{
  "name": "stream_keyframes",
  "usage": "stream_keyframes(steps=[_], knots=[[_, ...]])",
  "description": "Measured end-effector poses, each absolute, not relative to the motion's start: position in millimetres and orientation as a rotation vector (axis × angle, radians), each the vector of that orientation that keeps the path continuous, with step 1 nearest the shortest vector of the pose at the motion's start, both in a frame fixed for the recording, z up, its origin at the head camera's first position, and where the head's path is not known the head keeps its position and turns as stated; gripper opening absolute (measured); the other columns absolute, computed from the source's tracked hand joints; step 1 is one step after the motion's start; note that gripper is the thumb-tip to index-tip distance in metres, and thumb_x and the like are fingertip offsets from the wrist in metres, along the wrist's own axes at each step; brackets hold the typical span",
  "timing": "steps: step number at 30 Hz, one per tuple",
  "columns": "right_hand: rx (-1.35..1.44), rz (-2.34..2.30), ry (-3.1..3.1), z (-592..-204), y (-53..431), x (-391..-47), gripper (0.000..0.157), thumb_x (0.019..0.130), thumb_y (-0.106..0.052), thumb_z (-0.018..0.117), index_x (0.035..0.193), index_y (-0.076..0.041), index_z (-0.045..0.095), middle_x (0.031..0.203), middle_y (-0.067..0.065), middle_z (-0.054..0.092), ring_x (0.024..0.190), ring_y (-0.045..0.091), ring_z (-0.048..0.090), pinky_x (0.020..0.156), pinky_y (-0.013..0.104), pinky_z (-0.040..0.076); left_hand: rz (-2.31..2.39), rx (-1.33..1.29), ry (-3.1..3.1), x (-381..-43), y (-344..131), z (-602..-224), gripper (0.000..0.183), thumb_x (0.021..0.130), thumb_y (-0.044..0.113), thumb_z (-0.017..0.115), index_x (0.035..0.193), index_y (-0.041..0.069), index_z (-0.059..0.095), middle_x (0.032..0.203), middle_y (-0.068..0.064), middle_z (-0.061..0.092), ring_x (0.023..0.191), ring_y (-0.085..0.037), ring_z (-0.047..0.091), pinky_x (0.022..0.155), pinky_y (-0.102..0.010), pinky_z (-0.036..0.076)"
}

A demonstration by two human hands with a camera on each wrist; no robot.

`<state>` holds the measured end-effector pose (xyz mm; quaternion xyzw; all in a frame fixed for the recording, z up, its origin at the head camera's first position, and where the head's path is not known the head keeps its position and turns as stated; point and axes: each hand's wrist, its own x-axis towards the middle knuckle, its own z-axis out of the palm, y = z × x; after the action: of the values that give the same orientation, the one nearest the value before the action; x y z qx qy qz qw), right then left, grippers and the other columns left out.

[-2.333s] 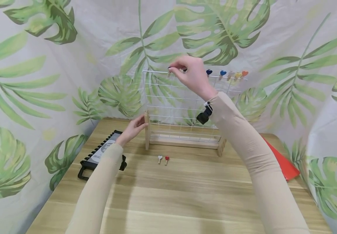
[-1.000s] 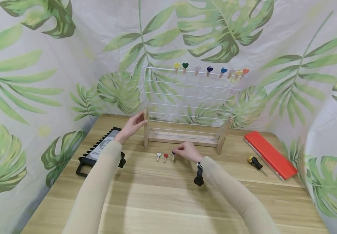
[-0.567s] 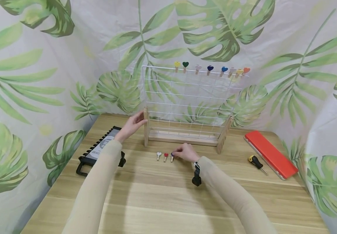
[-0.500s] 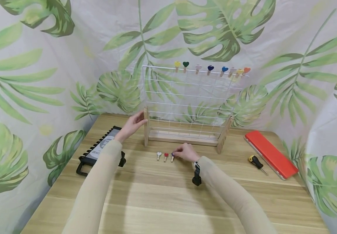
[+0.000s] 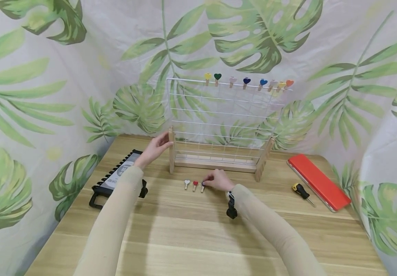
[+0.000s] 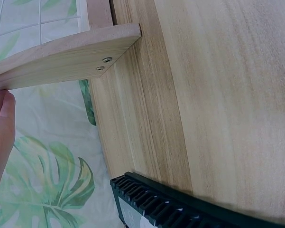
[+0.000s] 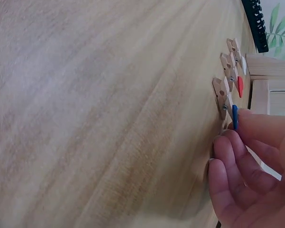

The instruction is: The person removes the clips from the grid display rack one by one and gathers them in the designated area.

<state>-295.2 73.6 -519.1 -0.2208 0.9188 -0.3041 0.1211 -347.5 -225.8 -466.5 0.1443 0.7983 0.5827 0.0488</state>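
While pinching the blue clip by its heart in the right hand's grip, down at the table just beside the red clip and in front of the rack, best move slowly, without brushing that neighbour or, farther along, the white clip. Loosen only with everything settled. Hold the left post gently, with the left hand's grip clamped on it, to spare the upper clips any jolt.
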Motion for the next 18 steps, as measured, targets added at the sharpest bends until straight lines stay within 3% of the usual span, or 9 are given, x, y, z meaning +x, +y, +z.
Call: stream_keyframes(steps=[5, 9, 18], knots=[[-0.665, -0.957, 2.681, -510, 79, -296, 0.013, 0.092, -0.014, 0.071, 0.097, -0.005, 0.077, 0.093, 0.008, 0.077, 0.08, 0.012, 0.067, 0.068, 0.021, 0.054, 1.773, 0.449, 2.438, -347, -225, -466, 0.065, 0.104, 0.023, 0.053, 0.159, 0.008, 0.021, 0.16, -0.018, 0.034, 0.149, -0.032, 0.033, 0.124, -0.047, 0.031], [-0.728, -0.956, 2.71, -484, 83, -297, 0.015, 0.094, -0.016, 0.068, 0.102, -0.007, 0.077, 0.097, 0.008, 0.076, 0.086, 0.016, 0.068, 0.076, 0.025, 0.057, 1.782, 0.453, 2.431, -346, -225, -466, 0.065, 0.104, 0.022, 0.053, 0.159, 0.008, 0.021, 0.16, -0.018, 0.033, 0.149, -0.032, 0.033, 0.124, -0.047, 0.032], [-0.906, -1.143, 2.788, -376, 90, -299, 0.022, 0.094, -0.016, 0.069, 0.112, -0.005, 0.074, 0.106, 0.012, 0.076, 0.09, 0.021, 0.071, 0.081, 0.029, 0.062, 1.787, 0.455, 2.432, -348, -225, -469, 0.066, 0.104, 0.021, 0.053, 0.159, 0.007, 0.02, 0.161, -0.019, 0.032, 0.15, -0.033, 0.031, 0.125, -0.048, 0.031]])
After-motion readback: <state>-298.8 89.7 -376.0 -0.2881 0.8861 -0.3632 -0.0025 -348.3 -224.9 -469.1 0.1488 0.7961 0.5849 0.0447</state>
